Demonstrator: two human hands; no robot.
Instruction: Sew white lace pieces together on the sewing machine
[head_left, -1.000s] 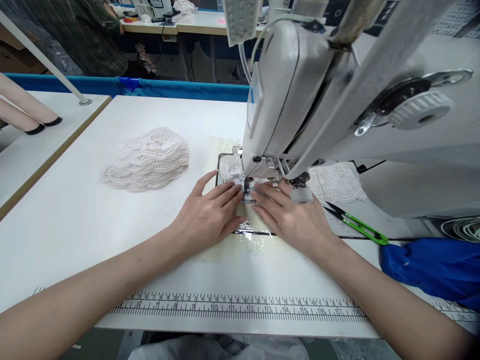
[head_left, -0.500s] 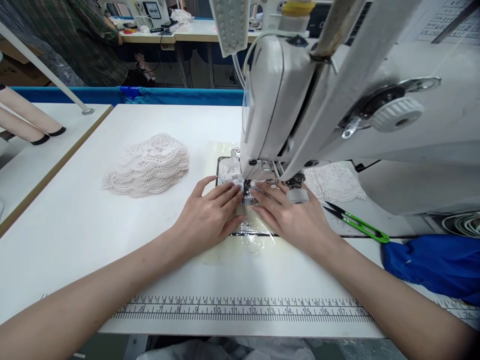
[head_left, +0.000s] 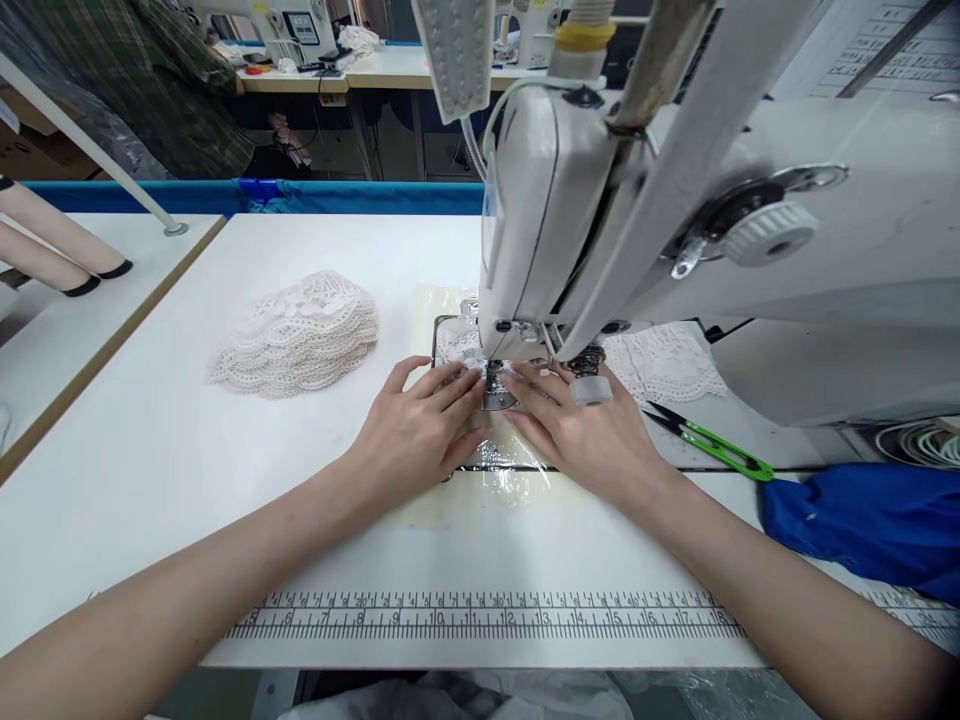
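Far left, rear: one person in a dark plaid garment, beyond the white bench. Left on the bench: one stack of off-white lace, layered, scalloped edges mostly toward the near side, long axis slanting from near left to far right; it lay apart from both hands. Left of centre: one left hand, palm down, fingers extended and slightly spread, thumb apart, nothing visibly clamped; the fingertips pointed right and away, to the left side of the presser foot. Centre: one lace piece, under work at the foot of a white sewing machine; its visible part lay just beyond the left fingertips and reached in between the two hands, spreading toward the far side. The machine head and the fingers hid the remainder, so its full long axis could not be told. Right of centre: one right hand, palm down, fingers extended, thumb apart, nothing visibly clamped; the fingertips pointed left and away, to the foot's right side. Right, beyond that hand: further lace, flat, scalloped edge near; whether it joined the centre piece could not be told. Next: one pair of green-handled snips, blades pointing left and away, handle end at a blue cloth, crumpled, far right. Along the near edge, left to right: one printed ruler scale.
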